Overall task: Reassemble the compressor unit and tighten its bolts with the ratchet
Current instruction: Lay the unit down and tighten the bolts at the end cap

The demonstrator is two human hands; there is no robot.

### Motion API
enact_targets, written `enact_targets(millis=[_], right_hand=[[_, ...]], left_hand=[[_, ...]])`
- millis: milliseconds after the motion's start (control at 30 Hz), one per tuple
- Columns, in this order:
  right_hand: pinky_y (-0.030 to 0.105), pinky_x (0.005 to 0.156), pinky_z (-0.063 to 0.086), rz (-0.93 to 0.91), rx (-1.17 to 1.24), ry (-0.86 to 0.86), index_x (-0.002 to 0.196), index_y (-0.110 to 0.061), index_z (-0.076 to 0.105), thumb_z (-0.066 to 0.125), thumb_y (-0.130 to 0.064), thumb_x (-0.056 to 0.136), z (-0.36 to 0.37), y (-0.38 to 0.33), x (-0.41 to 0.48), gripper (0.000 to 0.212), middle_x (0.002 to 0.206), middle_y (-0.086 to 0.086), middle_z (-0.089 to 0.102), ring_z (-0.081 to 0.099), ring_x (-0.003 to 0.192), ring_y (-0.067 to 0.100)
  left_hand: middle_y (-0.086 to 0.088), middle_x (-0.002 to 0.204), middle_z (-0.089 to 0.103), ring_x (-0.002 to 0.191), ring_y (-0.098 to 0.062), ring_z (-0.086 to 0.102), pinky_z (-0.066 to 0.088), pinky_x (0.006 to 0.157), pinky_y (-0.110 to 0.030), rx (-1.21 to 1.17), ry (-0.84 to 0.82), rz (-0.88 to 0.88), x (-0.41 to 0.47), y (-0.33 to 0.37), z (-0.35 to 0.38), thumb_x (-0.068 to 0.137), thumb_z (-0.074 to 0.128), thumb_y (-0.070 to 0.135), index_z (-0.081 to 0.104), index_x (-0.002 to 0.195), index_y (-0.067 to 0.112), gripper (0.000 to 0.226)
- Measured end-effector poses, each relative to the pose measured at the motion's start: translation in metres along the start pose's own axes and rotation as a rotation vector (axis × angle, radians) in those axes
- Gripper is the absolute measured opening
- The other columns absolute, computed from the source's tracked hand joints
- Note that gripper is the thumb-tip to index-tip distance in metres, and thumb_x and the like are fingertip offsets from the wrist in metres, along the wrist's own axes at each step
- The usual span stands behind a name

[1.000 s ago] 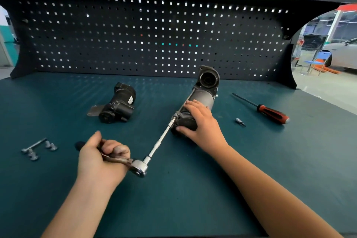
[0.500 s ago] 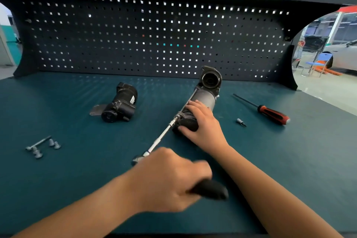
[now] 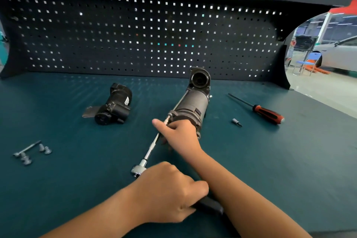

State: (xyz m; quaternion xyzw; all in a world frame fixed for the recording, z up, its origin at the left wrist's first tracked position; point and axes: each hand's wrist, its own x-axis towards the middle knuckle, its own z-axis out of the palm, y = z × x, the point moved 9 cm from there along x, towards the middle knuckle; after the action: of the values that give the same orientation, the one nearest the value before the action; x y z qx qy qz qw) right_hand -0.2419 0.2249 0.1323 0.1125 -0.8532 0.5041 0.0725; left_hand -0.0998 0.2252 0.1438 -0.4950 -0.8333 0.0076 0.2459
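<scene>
The ratchet (image 3: 148,153) is polished shiny metal, the compressor unit (image 3: 191,104) dull grey metal, the benchtop (image 3: 77,179) matt.

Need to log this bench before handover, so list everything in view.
compressor: one, grey, table centre
motor part: one, black, left of compressor
ratchet: one, silver with black handle, bar reaching compressor's near end
screwdriver: one, red and black handle, right
bit: one, silver, between compressor and screwdriver
bolts: one long, about four short, silver, far left
table: one, teal
pegboard: one, black, behind table
car: one, white, far right background
chair: one, blue, beside car
left hand: one, gripping ratchet handle
right hand: one, holding ratchet bar by compressor
</scene>
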Motion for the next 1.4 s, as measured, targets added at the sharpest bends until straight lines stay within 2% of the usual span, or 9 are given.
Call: enact_targets(millis=[167, 333, 433, 533, 667, 833, 967, 1133, 1400], right_hand=[[0.016, 0.038, 0.037, 0.264, 0.562, -0.076, 0.06, -0.005, 0.055, 0.059, -0.021, 0.09, 0.025, 0.012, -0.003, 0.034, 0.044, 0.0, 0.058, 0.051, 0.033, 0.008], [0.014, 0.038, 0.041, 0.391, 0.812, -0.102, 0.069, -0.003, 0.056, 0.058, -0.017, 0.091, 0.033, 0.014, -0.011, 0.026, 0.045, 0.003, 0.061, 0.057, 0.037, 0.012], [0.015, 0.039, 0.043, 0.426, 0.855, -0.119, 0.073, -0.003, 0.057, 0.058, -0.02, 0.091, 0.036, 0.016, -0.013, 0.025, 0.048, 0.003, 0.063, 0.059, 0.04, 0.012], [0.015, 0.041, 0.045, 0.443, 0.898, -0.125, 0.073, -0.004, 0.059, 0.058, -0.022, 0.091, 0.039, 0.018, -0.013, 0.025, 0.05, 0.003, 0.064, 0.06, 0.041, 0.011], [0.017, 0.044, 0.048, 0.444, 0.99, -0.165, 0.076, -0.003, 0.059, 0.051, -0.025, 0.094, 0.044, 0.016, -0.014, 0.03, 0.055, 0.004, 0.066, 0.062, 0.045, 0.012], [0.03, 0.069, 0.05, 0.446, 1.014, -0.203, 0.089, -0.003, 0.061, 0.041, -0.03, 0.098, 0.054, 0.011, -0.014, 0.035, 0.077, 0.012, 0.065, 0.062, 0.068, 0.022], [0.016, 0.042, 0.044, 0.469, 0.883, -0.088, 0.078, -0.001, 0.058, 0.051, -0.032, 0.094, 0.044, 0.015, -0.016, 0.035, 0.054, 0.006, 0.065, 0.058, 0.04, 0.014], [0.016, 0.04, 0.041, 0.407, 0.818, -0.01, 0.068, -0.006, 0.056, 0.06, -0.024, 0.09, 0.034, 0.016, -0.011, 0.029, 0.049, 0.002, 0.062, 0.051, 0.035, 0.008], [0.017, 0.048, 0.051, 0.422, 1.06, -0.066, 0.074, -0.005, 0.059, 0.057, -0.023, 0.092, 0.046, 0.02, -0.012, 0.026, 0.053, 0.001, 0.065, 0.062, 0.046, 0.01]], left_hand=[[0.008, 0.062, 0.057, 0.053, 0.004, 0.048, 0.043, 0.051, -0.012, -0.561, 0.499, -0.284, -0.022, -0.038, -0.04, 0.077, 0.066, 0.031, 0.056, 0.077, 0.025, 0.011], [0.012, 0.045, 0.039, 0.04, -0.005, 0.038, 0.038, 0.052, -0.017, -1.392, 1.431, -1.051, -0.109, -0.101, -0.029, 0.082, 0.063, 0.035, 0.055, 0.065, 0.023, 0.022], [0.01, 0.055, 0.048, 0.046, -0.003, 0.051, 0.036, 0.071, -0.027, -1.814, 1.673, -1.48, -0.14, -0.106, 0.021, 0.09, 0.053, 0.041, 0.049, 0.071, 0.02, 0.028], [0.008, 0.06, 0.045, 0.048, -0.004, 0.049, 0.037, 0.063, -0.026, -1.905, 1.709, -1.512, -0.139, -0.104, 0.034, 0.092, 0.05, 0.035, 0.044, 0.074, 0.019, 0.025], [0.01, 0.041, 0.027, 0.03, -0.004, 0.021, 0.023, 0.038, -0.016, -1.551, 1.52, -1.06, -0.112, -0.114, -0.018, 0.092, 0.048, 0.017, 0.043, 0.071, 0.022, 0.023], [0.016, 0.055, 0.054, 0.047, 0.005, 0.048, 0.04, 0.051, -0.009, -0.916, 0.766, -0.551, -0.046, -0.083, -0.073, 0.074, 0.06, 0.027, 0.061, 0.08, 0.025, 0.006], [0.008, 0.08, 0.068, 0.07, -0.013, 0.062, 0.041, 0.062, -0.021, -0.398, 0.073, -0.224, -0.014, -0.037, -0.035, 0.079, 0.044, 0.035, 0.053, 0.103, 0.036, 0.026], [0.016, 0.068, 0.065, 0.059, 0.001, 0.057, 0.042, 0.058, -0.012, -0.545, 0.374, -0.254, -0.022, -0.039, -0.043, 0.078, 0.061, 0.018, 0.057, 0.096, 0.032, 0.023], [0.007, 0.063, 0.049, 0.051, -0.004, 0.053, 0.043, 0.057, -0.023, -1.9, 1.566, -1.444, -0.135, -0.12, 0.02, 0.091, 0.054, 0.039, 0.051, 0.077, 0.018, 0.025]])
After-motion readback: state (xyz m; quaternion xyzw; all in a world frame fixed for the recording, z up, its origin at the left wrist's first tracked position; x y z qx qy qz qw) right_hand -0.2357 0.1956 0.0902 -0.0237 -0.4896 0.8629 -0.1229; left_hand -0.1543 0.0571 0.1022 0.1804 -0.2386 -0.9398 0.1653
